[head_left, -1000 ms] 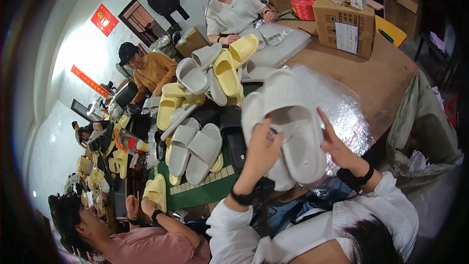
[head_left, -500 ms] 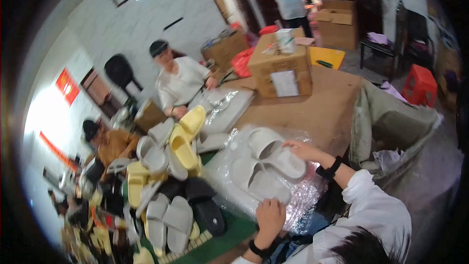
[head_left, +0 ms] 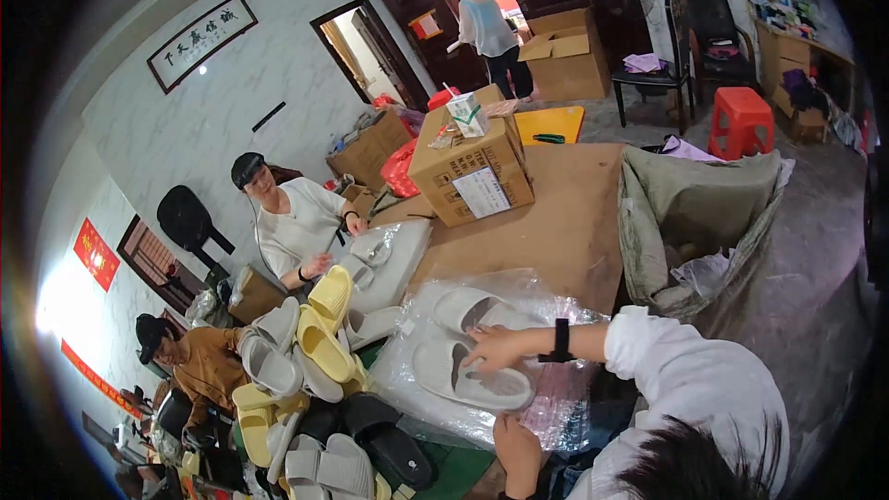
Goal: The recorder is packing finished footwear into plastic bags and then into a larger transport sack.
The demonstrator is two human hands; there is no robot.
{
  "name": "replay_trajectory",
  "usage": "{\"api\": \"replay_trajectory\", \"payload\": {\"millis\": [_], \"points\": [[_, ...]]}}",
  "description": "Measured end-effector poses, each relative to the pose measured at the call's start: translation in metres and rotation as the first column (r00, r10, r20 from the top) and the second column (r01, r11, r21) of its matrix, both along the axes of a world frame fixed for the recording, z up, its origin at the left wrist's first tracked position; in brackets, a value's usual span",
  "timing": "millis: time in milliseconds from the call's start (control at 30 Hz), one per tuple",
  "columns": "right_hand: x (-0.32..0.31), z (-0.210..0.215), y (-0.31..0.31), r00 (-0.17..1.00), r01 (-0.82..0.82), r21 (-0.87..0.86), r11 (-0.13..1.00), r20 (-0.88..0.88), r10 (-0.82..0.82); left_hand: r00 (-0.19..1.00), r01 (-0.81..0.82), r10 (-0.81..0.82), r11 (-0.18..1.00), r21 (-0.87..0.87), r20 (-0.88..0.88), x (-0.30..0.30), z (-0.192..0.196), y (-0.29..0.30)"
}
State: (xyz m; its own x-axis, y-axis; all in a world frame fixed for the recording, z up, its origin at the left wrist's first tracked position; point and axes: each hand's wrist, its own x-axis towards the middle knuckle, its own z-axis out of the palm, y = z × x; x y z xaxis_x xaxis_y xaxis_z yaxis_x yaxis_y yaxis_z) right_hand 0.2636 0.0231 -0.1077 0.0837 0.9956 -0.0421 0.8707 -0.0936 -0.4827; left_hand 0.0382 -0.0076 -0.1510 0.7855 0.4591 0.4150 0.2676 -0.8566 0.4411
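Observation:
A pair of light grey slippers lies side by side on clear plastic bags on the table in front of me. Over the slippers reaches my right hand, its fingers apart and touching the strap area of the nearer one. Nothing appears gripped in it. My left hand is closed with curled fingers at the near edge of the bags, just below a slipper's end. Whatever it holds is hidden.
Grey, yellow and black slippers are heaped to the left. Across the table a co-worker handles grey slippers on plastic. A cardboard box stands at the far side. An open grey-green sack is at the right.
My right hand has moved from the far slipper's side onto the pair. My left hand is lower, off the slipper's end. The slippers look turned, and the whole view has shifted.

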Motion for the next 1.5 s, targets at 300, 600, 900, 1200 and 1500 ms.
{"api": "replay_trajectory", "payload": {"millis": [300, 600, 900, 1200, 1500], "points": [[-0.005, 0.027, 0.046, 0.997, 0.080, -0.287, 0.955, 0.008, -0.081, 0.990, 0.092, -0.070, 0.977, 0.193, -0.120, -0.001, -0.010, 0.000], [-0.002, 0.009, 0.033, 0.989, 0.123, 0.065, 0.990, -0.085, -0.118, 0.975, 0.097, -0.072, 0.989, 0.110, -0.209, 0.003, 0.013, -0.009], [-0.007, 0.053, -0.116, 0.597, -0.018, 0.473, 0.881, -0.702, 0.389, 0.973, 0.215, -0.152, 0.864, 0.455, -0.171, 0.006, 0.019, 0.000], [-0.002, 0.034, -0.189, 0.752, -0.027, 0.260, 0.965, -0.631, 0.191, 0.955, 0.237, -0.149, 0.902, 0.361, -0.256, 0.001, 0.043, -0.005], [0.007, 0.030, -0.211, 0.644, -0.187, 0.175, 0.967, -0.721, 0.255, 0.993, 0.056, -0.100, 0.854, -0.517, -0.058, 0.006, 0.029, -0.005]]}}
